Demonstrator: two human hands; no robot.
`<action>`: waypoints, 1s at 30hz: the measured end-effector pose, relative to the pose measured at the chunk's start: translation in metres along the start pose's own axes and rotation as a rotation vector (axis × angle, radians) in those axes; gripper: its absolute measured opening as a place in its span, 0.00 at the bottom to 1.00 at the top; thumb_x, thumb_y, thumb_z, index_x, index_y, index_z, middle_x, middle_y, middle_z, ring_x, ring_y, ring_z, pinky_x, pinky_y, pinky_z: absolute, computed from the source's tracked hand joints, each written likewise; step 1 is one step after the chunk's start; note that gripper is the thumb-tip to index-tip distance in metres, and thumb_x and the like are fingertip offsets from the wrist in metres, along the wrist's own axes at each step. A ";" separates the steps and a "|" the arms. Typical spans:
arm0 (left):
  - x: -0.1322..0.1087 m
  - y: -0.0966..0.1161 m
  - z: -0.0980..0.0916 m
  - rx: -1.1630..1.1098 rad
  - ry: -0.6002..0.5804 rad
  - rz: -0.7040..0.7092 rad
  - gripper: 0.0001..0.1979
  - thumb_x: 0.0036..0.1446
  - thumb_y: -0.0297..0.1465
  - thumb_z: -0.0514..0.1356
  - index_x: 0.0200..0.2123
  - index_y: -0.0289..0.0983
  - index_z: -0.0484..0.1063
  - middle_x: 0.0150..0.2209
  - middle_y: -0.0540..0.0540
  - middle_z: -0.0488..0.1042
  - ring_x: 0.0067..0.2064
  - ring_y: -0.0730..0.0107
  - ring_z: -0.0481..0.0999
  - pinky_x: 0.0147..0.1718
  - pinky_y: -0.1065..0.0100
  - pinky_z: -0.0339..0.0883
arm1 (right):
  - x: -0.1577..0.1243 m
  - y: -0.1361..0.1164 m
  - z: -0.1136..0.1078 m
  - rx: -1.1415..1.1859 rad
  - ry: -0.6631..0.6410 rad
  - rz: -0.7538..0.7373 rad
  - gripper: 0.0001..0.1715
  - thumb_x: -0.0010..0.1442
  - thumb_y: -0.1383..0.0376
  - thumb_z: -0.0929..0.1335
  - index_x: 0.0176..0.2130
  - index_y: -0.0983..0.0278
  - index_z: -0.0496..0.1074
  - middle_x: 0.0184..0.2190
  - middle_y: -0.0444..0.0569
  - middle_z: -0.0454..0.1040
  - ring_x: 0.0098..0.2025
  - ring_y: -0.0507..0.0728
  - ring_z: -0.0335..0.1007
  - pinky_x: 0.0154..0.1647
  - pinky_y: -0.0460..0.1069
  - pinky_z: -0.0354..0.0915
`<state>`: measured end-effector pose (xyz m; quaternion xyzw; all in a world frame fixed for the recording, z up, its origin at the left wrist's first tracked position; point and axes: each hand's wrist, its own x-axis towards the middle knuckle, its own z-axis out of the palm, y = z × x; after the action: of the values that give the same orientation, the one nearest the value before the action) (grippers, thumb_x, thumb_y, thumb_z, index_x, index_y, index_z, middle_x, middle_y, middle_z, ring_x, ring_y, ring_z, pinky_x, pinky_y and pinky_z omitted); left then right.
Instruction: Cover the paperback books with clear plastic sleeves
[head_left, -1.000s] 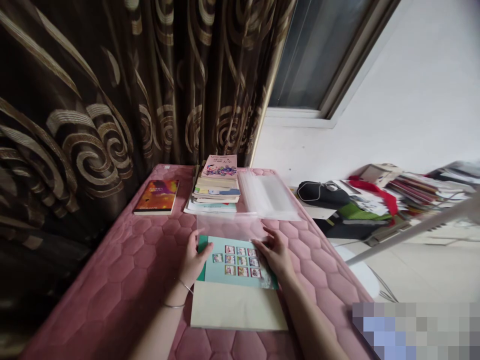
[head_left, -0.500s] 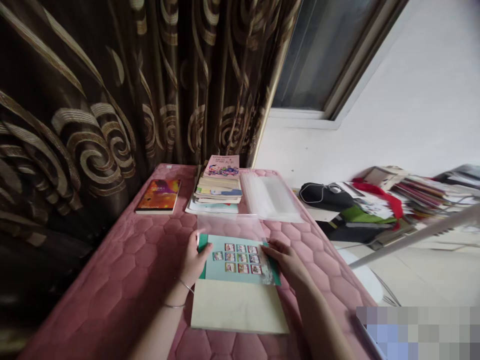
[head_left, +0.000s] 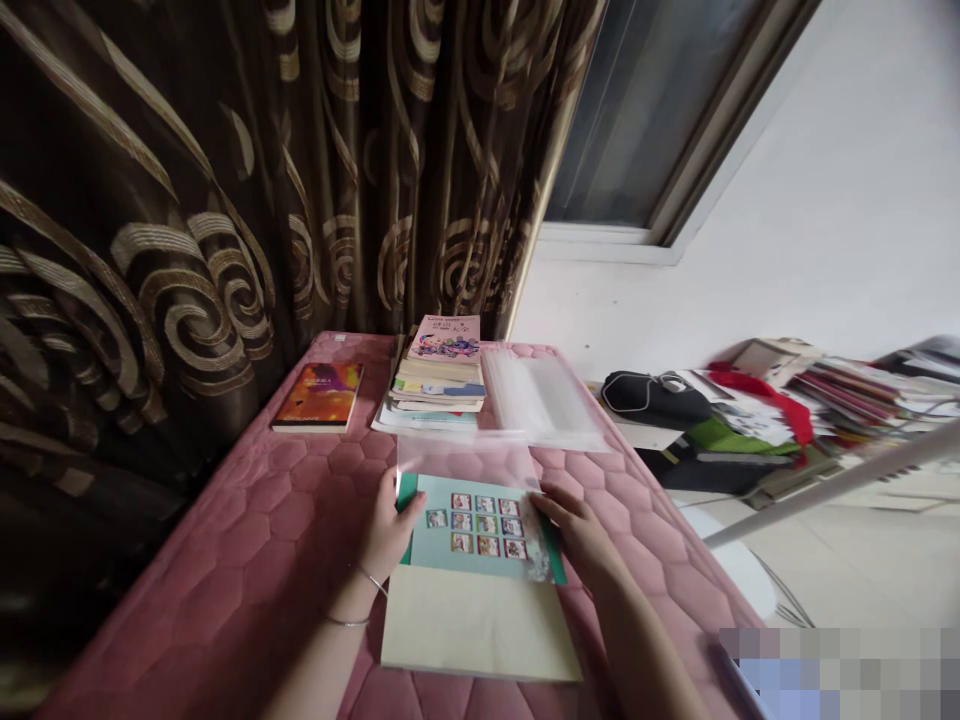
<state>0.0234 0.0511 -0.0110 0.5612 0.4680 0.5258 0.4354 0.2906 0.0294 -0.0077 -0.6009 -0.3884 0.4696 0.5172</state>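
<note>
At the sides of the teal cover (head_left: pixel 480 528), gripping its edges with left hand (head_left: pixel 388 522) and right hand (head_left: pixel 583 528), with clear plastic (head_left: pixel 465 456) beyond it.

Head-worn view from above, facing forward and down, book (head_left: pixel 480 618) near at lower centre, curtain (head_left: pixel 217 130) farther, upper left.

Dim left, brighter right (lower corner pixelated), edges stretched.
</note>
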 end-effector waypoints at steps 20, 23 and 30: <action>-0.001 0.004 0.000 -0.023 0.018 0.018 0.21 0.51 0.35 0.61 0.47 0.38 0.63 0.44 0.43 0.72 0.47 0.60 0.73 0.49 0.59 0.63 | -0.005 -0.010 0.008 0.054 0.044 -0.024 0.26 0.35 0.47 0.76 0.27 0.62 0.71 0.24 0.45 0.75 0.27 0.55 0.68 0.23 0.46 0.61; 0.000 -0.004 0.002 -0.034 0.044 0.017 0.21 0.52 0.35 0.61 0.48 0.38 0.62 0.43 0.43 0.72 0.46 0.62 0.73 0.48 0.60 0.63 | -0.009 -0.013 0.000 -0.056 -0.022 0.019 0.24 0.40 0.47 0.74 0.30 0.61 0.73 0.26 0.44 0.74 0.27 0.53 0.66 0.23 0.45 0.59; -0.002 0.004 0.002 -0.055 0.039 -0.045 0.21 0.50 0.36 0.62 0.47 0.38 0.61 0.37 0.47 0.72 0.39 0.65 0.73 0.42 0.63 0.65 | -0.007 -0.006 0.001 -0.207 -0.045 0.051 0.25 0.42 0.44 0.71 0.24 0.64 0.72 0.19 0.42 0.68 0.21 0.50 0.57 0.20 0.45 0.51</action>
<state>0.0261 0.0488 -0.0071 0.5279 0.4743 0.5393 0.4533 0.2883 0.0242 -0.0008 -0.6499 -0.4309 0.4536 0.4314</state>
